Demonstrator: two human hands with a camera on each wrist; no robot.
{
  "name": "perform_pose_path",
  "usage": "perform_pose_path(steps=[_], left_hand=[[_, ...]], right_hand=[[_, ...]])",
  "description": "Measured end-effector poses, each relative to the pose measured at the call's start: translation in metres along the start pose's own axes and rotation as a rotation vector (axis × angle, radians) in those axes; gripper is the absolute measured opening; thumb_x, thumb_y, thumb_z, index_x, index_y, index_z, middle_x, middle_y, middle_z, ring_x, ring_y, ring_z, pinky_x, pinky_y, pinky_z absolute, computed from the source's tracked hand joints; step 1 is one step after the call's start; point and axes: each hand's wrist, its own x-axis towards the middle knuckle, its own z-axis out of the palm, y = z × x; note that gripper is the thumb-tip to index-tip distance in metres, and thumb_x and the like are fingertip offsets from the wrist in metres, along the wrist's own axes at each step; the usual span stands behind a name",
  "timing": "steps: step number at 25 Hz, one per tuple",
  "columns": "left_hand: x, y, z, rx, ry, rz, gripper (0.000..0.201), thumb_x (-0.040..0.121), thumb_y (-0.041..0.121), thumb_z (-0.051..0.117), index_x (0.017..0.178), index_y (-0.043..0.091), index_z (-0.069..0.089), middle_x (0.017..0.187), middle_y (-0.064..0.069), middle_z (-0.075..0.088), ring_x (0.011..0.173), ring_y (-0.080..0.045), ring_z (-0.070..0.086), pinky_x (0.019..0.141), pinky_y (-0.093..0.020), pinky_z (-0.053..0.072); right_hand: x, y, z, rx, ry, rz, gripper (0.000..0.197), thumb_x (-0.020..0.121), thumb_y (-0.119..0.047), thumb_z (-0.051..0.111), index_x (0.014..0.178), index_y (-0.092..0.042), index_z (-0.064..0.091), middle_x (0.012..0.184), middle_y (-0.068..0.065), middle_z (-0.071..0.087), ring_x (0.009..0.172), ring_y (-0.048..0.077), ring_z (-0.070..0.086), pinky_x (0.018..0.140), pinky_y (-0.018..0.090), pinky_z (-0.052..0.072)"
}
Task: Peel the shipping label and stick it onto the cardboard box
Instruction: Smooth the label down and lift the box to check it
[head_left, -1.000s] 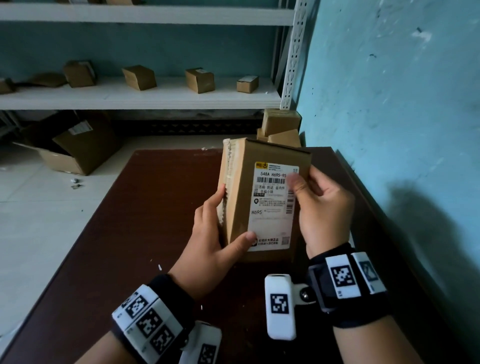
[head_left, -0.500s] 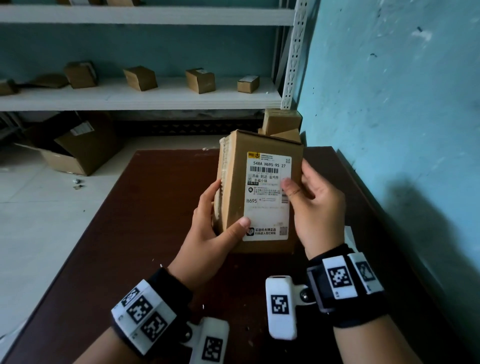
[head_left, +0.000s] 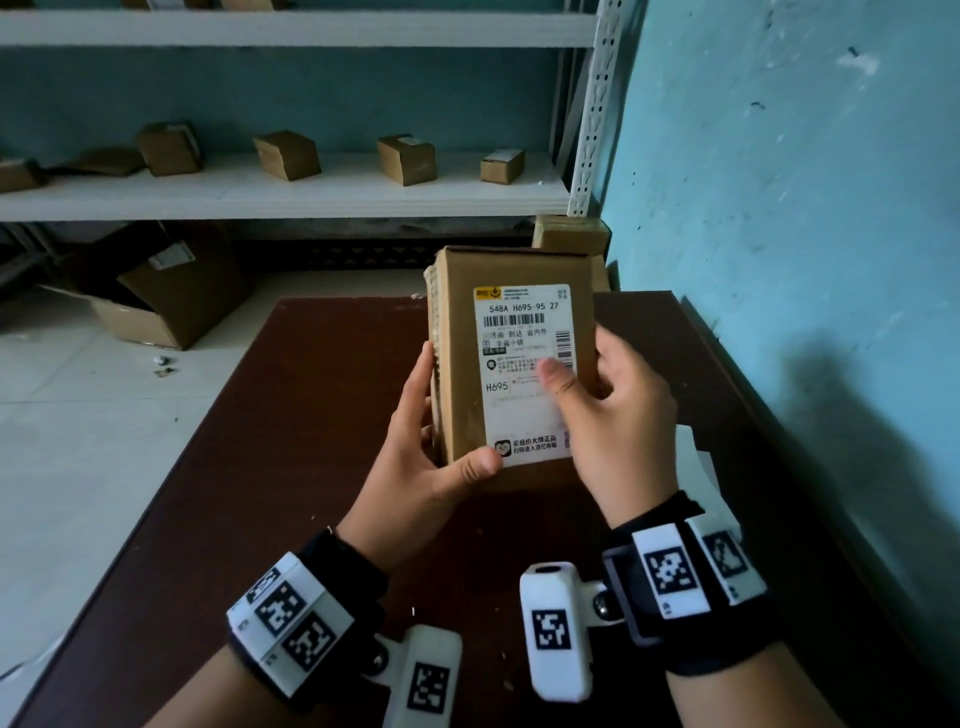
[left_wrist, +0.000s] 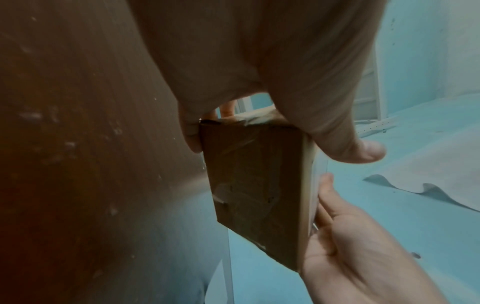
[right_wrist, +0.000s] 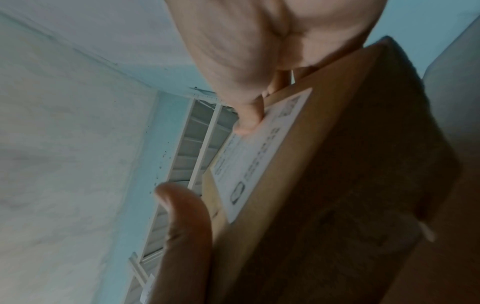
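Observation:
I hold a brown cardboard box (head_left: 460, 364) upright above the dark brown table (head_left: 291, 467). A white shipping label (head_left: 519, 364) with barcodes lies flat on its front face. My left hand (head_left: 441, 421) grips the box's lower left, thumb on the front bottom corner and fingers along the taped side. My right hand (head_left: 587, 384) wraps the right edge, its thumb pressing on the middle right of the label. The right wrist view shows that thumb on the label (right_wrist: 259, 160). In the left wrist view the box's taped underside (left_wrist: 254, 185) sits between both hands.
A white backing sheet (head_left: 698, 460) lies on the table by the turquoise wall (head_left: 779, 260) at right. Two boxes (head_left: 569, 236) stand beyond the table's far edge. A white shelf (head_left: 260, 192) holds several small boxes. An open carton (head_left: 171, 296) lies on the floor at left.
The box has risen a little and turned squarer to me. My right thumb has slid from the label's upper right edge down and inward to its middle. The left hand keeps its grip.

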Motion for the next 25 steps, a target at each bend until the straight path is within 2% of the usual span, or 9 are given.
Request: perform_pose_path(steps=[2,4,8,9,13,15,17,21,25], left_hand=[[-0.001,0.004,-0.002,-0.005,0.007,0.009,0.126,0.054,0.069,0.081,0.156,0.039,0.012,0.145,-0.006,0.046,0.125,-0.008,0.056,0.087,-0.020,0.054],[0.001,0.006,-0.004,-0.001,0.043,0.004,0.128,0.053,0.073,0.079,0.155,0.042,0.009,0.141,-0.004,0.049,0.124,-0.011,0.058,0.086,-0.021,0.054],[0.007,0.007,-0.002,-0.025,0.091,0.012,0.139,0.053,0.073,0.078,0.155,0.037,-0.008,0.138,-0.003,0.053,0.122,-0.011,0.060,0.090,-0.020,0.053],[0.007,0.006,-0.002,-0.019,0.086,0.022,0.137,0.055,0.072,0.078,0.156,0.036,-0.008,0.141,-0.003,0.051,0.125,-0.011,0.059,0.092,-0.021,0.052],[0.007,0.001,-0.007,-0.020,0.049,0.026,0.126,0.060,0.073,0.075,0.156,0.038,0.000,0.144,-0.004,0.051,0.130,-0.016,0.054,0.101,-0.032,0.051],[0.009,-0.001,-0.010,-0.020,0.083,-0.015,0.125,0.060,0.078,0.072,0.154,0.043,-0.002,0.144,-0.006,0.051,0.133,-0.024,0.052,0.104,-0.042,0.049],[0.011,-0.003,-0.010,-0.016,0.119,-0.038,0.125,0.062,0.081,0.068,0.154,0.043,-0.008,0.144,-0.009,0.051,0.135,-0.027,0.049,0.107,-0.045,0.047],[0.012,-0.004,-0.002,-0.049,0.124,-0.010,0.122,0.069,0.075,0.067,0.155,0.034,-0.010,0.149,-0.008,0.049,0.136,-0.018,0.050,0.103,-0.029,0.049],[0.011,-0.002,-0.005,-0.067,0.151,-0.043,0.125,0.062,0.081,0.067,0.156,0.036,-0.004,0.139,0.008,0.055,0.130,-0.010,0.054,0.094,-0.019,0.050]], right_hand=[[0.004,0.004,-0.006,0.001,0.054,-0.024,0.034,0.099,-0.035,0.057,0.130,-0.024,0.064,0.115,-0.012,0.072,0.101,0.000,0.068,0.076,0.027,0.061],[0.004,0.006,-0.004,0.018,0.024,-0.001,0.038,0.100,-0.037,0.052,0.134,-0.022,0.061,0.119,-0.010,0.071,0.107,0.004,0.067,0.081,0.028,0.061],[-0.013,0.002,0.015,0.085,-0.192,0.104,0.113,0.063,-0.073,0.074,0.152,-0.021,0.028,0.131,-0.013,0.062,0.114,-0.002,0.061,0.089,0.022,0.057],[-0.015,0.002,0.017,0.077,-0.185,0.102,0.115,0.058,-0.072,0.079,0.149,-0.021,0.030,0.129,-0.014,0.062,0.113,-0.002,0.062,0.089,0.023,0.057],[-0.010,0.005,0.009,0.049,-0.090,0.026,0.043,0.089,-0.046,0.067,0.125,-0.023,0.061,0.109,-0.016,0.071,0.094,-0.003,0.069,0.070,0.016,0.059],[-0.007,0.010,0.007,0.040,-0.061,0.018,0.031,0.100,-0.035,0.054,0.126,-0.024,0.065,0.106,-0.020,0.068,0.092,-0.007,0.067,0.070,0.009,0.055],[-0.007,0.012,0.013,0.069,-0.092,0.077,0.048,0.098,-0.047,0.051,0.138,-0.021,0.057,0.115,-0.019,0.066,0.098,-0.007,0.064,0.081,0.011,0.055],[-0.014,0.011,0.023,0.004,-0.210,0.078,0.116,0.059,-0.082,0.071,0.151,-0.024,0.030,0.138,-0.010,0.058,0.123,0.002,0.058,0.094,0.028,0.056],[-0.010,0.012,0.011,0.012,-0.153,0.003,0.048,0.093,-0.040,0.066,0.138,-0.027,0.056,0.122,-0.015,0.069,0.107,-0.005,0.065,0.087,0.019,0.057]])
